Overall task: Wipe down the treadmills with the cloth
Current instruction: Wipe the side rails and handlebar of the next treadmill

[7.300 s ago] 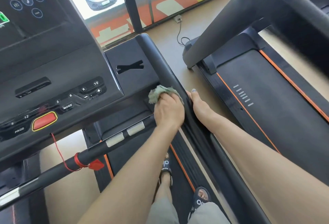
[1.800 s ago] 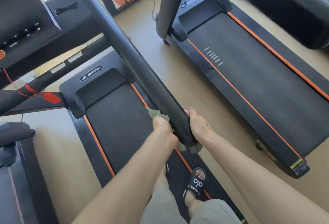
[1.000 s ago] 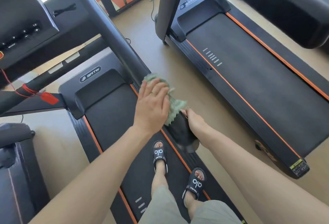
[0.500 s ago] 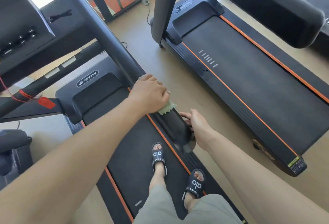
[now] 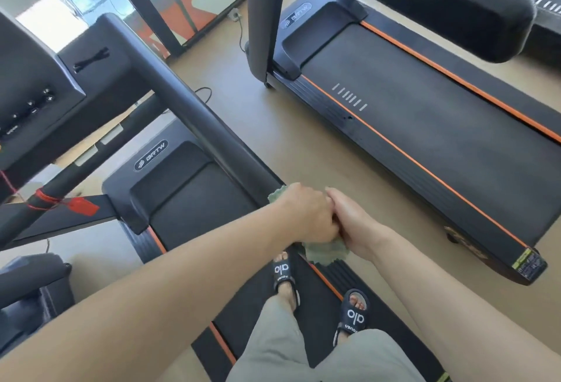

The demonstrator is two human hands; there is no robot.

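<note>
Slid back down to the near end of the handrail (image 5: 194, 108) — left hand (image 5: 306, 214) clenched over the green cloth (image 5: 326, 252), right hand (image 5: 352, 220) now touching it, wrapped beside — rail likely nearly finished.

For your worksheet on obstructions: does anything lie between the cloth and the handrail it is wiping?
Nothing visible does. The left hand holds the cloth wrapped over the handrail end; the right hand rests beside it.
</note>
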